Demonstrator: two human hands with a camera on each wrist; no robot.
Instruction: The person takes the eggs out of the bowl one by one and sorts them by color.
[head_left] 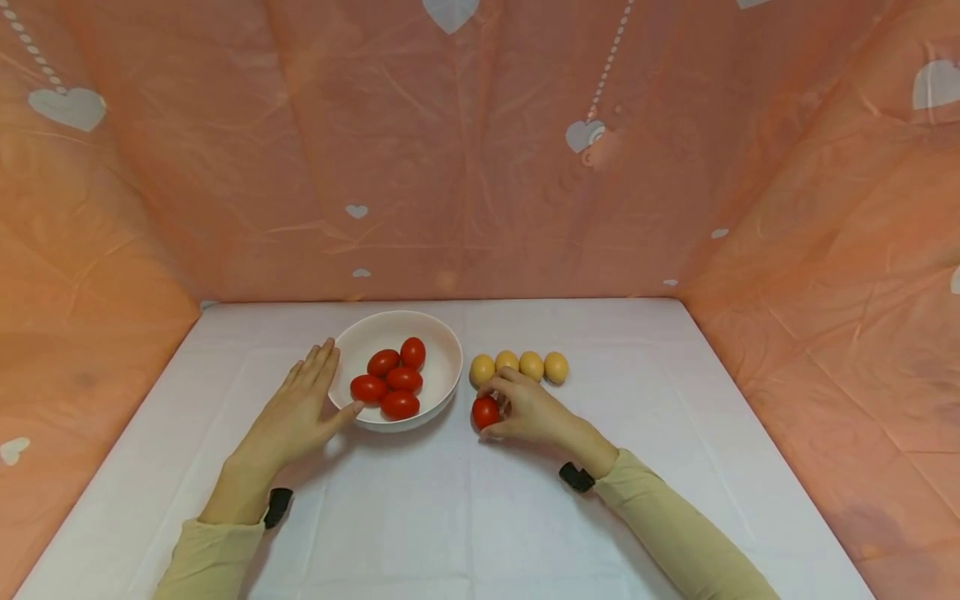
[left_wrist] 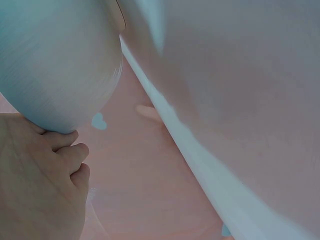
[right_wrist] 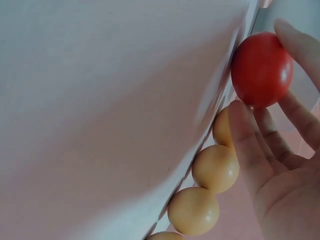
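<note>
A white bowl (head_left: pixel 442 333) holds several red tomatoes (head_left: pixel 405 379), smooth and oval. My left hand (head_left: pixel 295 412) rests against the bowl's left side, its fingers fairly straight and the thumb at the near rim. The left wrist view shows that hand (left_wrist: pixel 42 175) beside the bowl's outer wall (left_wrist: pixel 60 60). To the right of the bowl, my right hand (head_left: pixel 536 412) holds another red tomato (head_left: pixel 486 412) between thumb and fingers. In the right wrist view the fingers of that hand (right_wrist: pixel 280 145) touch the glossy tomato (right_wrist: pixel 262 70); whether it is off the table I cannot tell.
Several yellow egg-shaped things (head_left: pixel 532 367) stand in a row just beyond my right hand, partly behind its fingers. A white cloth (head_left: pixel 420 517) covers the table. Orange sheets with pale hearts (head_left: pixel 465 167) hang at the back and both sides.
</note>
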